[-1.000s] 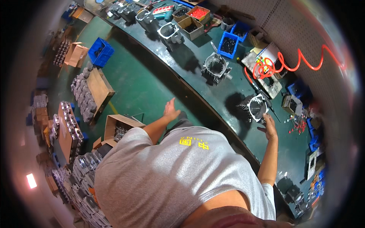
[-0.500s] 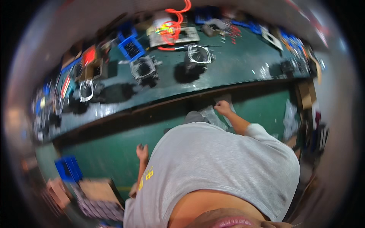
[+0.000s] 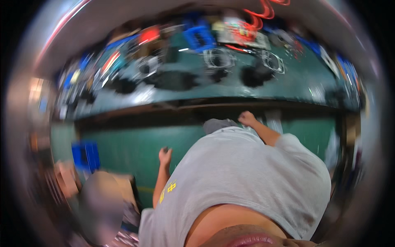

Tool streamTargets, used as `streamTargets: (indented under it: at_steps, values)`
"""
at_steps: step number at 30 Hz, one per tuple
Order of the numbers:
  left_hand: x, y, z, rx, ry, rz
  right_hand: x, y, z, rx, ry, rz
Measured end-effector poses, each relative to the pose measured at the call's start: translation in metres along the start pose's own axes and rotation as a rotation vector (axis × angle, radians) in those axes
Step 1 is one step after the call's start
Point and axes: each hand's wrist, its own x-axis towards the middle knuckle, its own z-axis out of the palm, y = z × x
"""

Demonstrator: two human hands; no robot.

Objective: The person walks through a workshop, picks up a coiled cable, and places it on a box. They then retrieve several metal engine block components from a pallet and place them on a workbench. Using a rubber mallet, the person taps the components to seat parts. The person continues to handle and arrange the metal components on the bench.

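Observation:
My left hand (image 3: pixel 165 156) hangs low at my left side over the green floor, its fingers closed round a small dark object (image 3: pixel 165 150), too blurred to name. My right hand (image 3: pixel 247 118) is curled closed in front of me, just below the bench's front edge. What it holds, if anything, is hidden. Clear plastic (image 3: pixel 248 129) shows right beside that hand, partly behind my shirt; I cannot tell whether the fingers grip it. More clear plastic (image 3: pixel 274 123) lies to the right of the hand.
A green-topped workbench (image 3: pixel 181 94) spans the front, carrying silver frame-like metal parts (image 3: pixel 219 58), a blue bin (image 3: pixel 199 37) and a red coiled hose (image 3: pixel 257 19). A blue crate (image 3: pixel 86 156) and a cardboard box (image 3: pixel 68 178) stand left. A blurred grey rounded shape (image 3: pixel 101 206) is lower left.
The whole view has turned, so the bench and its parts sit farther right and look more level. The blurred grey shape has appeared at lower left. Both hands remain closed.

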Motion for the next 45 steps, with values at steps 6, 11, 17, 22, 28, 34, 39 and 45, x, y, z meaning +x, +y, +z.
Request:
streamTargets:
  at_steps: [6, 11, 17, 22, 28, 34, 39, 45]
  values:
    - [-0.017, 0.004, -0.044, -0.183, 0.268, 0.037, 0.088, -0.118, 0.05, -0.028, -0.14, -0.186]
    - [-0.084, -0.069, -0.087, -0.235, 0.486, -0.268, 0.204, -0.296, 0.146, -0.115, -0.439, -0.358]
    - [-0.19, -0.188, -0.088, -0.297, 0.801, -0.872, 0.265, -0.575, 0.293, 0.045, -0.877, -0.439]
    - [-0.2, -0.228, -0.048, -0.546, 0.818, -1.095, 0.244, -0.787, 0.39, 0.054, -1.014, -0.606]
    - [-0.112, -0.296, -0.108, -0.486, 0.576, -0.958, 0.244, -0.881, 0.483, -0.136, -1.101, -0.671]
    - [-0.033, -0.404, -0.359, -0.784, 0.837, -0.681, 0.327, -0.846, 0.493, -0.959, -0.864, -0.908]
    - [-0.021, -0.465, -0.609, -0.516, 1.109, -0.66, 0.32, -0.895, 0.527, -0.739, -0.831, -0.571]
    - [0.007, -0.504, -0.76, -0.561, 1.159, -0.648, 0.331, -0.962, 0.634, -0.676, -0.855, -0.535]
